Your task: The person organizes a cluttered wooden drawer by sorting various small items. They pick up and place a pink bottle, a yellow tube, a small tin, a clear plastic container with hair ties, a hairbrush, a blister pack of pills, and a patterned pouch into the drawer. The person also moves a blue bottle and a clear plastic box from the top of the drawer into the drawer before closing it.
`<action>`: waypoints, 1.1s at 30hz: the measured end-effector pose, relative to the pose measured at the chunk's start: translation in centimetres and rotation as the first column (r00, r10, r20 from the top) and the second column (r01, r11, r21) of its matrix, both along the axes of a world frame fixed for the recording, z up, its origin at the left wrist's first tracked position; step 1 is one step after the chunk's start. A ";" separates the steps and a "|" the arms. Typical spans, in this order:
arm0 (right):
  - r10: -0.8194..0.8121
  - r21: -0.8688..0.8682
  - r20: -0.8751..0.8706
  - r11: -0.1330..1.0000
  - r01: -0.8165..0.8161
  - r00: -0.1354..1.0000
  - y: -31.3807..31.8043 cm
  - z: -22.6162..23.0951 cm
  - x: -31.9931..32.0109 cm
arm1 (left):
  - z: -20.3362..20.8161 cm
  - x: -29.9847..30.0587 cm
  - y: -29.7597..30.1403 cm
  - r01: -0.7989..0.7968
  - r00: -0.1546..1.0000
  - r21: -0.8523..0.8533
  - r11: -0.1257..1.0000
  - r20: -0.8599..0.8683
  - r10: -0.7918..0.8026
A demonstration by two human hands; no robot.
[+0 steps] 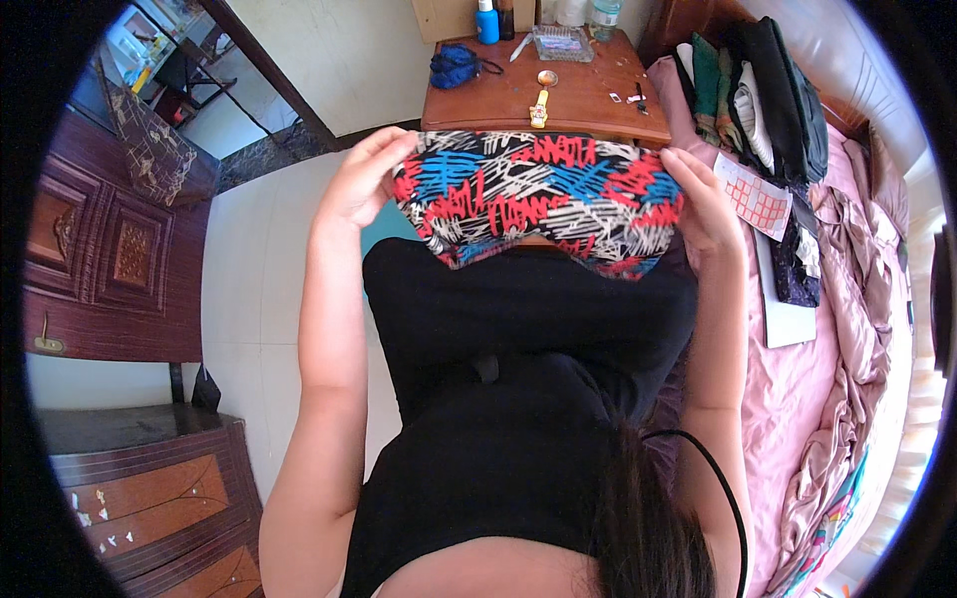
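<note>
A cloth [538, 194] with black, white, red and blue scribble patterns is stretched out in front of me, above my lap. My left hand [371, 177] pinches its upper left corner between thumb and fingers. At the opposite upper corner, my right hand [708, 197] grips the fabric in the same way. The top edge runs nearly straight between the hands, while the lower edge hangs unevenly in points. I cannot tell from its shape what kind of cloth item it is.
Beyond the cloth stands a wooden bedside table [588, 105] with a blue pouch [454, 67], a yellow watch [539, 108], a clear box [562, 44] and bottles. On my right, a pink-sheeted bed [788, 399] carries piled clothes [738, 95]. A wooden door [120, 249] is at left.
</note>
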State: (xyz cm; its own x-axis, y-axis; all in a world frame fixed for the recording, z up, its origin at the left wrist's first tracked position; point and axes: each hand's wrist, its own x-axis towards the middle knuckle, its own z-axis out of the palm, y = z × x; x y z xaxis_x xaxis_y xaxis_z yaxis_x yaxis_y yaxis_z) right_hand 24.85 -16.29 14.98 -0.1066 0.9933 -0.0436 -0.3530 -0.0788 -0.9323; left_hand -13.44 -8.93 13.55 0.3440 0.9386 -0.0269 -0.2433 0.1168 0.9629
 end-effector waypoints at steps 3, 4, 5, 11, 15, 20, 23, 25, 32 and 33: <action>-0.132 -0.097 0.068 0.986 0.139 0.989 1.4 -1.8 -1.7 | -1.4 2.3 0.0 -0.224 0.966 -0.023 0.974 -0.140 0.218; -0.139 -0.101 0.134 0.983 0.153 0.981 1.4 -2.4 -1.9 | -1.0 3.1 -0.7 -0.187 0.963 0.027 0.982 -0.192 0.189; -0.145 -0.104 0.200 0.980 0.168 0.969 1.4 -2.6 -2.4 | -0.3 4.0 -1.6 -0.148 0.956 0.076 0.986 -0.243 0.162; -0.076 0.178 0.471 0.984 -0.010 0.879 0.8 -1.8 -7.4 | 2.8 8.5 -5.1 0.456 0.850 0.177 0.872 -0.378 -0.368; -0.039 0.273 0.446 0.957 -0.094 0.894 -0.4 -0.1 -9.3 | 2.6 10.6 -4.7 0.366 0.850 0.289 0.885 -0.492 -0.190; 0.052 0.266 0.429 0.947 -0.181 0.902 -1.0 -1.1 -9.0 | 1.8 10.9 -3.4 0.326 0.740 0.776 0.540 -0.565 0.365; 0.135 0.207 0.316 0.956 -0.207 0.939 -1.1 -0.5 -8.2 | 1.9 9.9 -3.5 0.453 0.761 0.501 0.738 -0.648 -0.028; 0.106 0.191 0.270 0.968 -0.161 0.957 -1.3 -0.6 -7.7 | 2.0 8.9 -2.7 0.568 0.685 0.287 0.771 -0.685 -0.250; 0.231 0.029 0.556 0.954 -0.297 0.798 -1.5 -4.7 -6.7 | 2.6 7.5 -1.7 0.516 0.728 0.292 0.805 -0.645 -0.233; 0.188 0.097 0.468 0.960 -0.261 0.864 -1.5 -4.6 -7.1 | 2.2 7.1 -1.7 0.435 0.810 0.216 0.874 -0.519 -0.274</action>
State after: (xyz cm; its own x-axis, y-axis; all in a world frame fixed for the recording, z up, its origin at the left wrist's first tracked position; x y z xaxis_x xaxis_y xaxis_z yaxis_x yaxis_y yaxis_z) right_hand 17.79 -17.83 10.37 -0.3327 0.9430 0.0082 0.1175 0.0501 -0.9918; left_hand -6.37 -10.60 15.78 0.6760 0.7369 0.0024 0.2331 -0.2169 0.9480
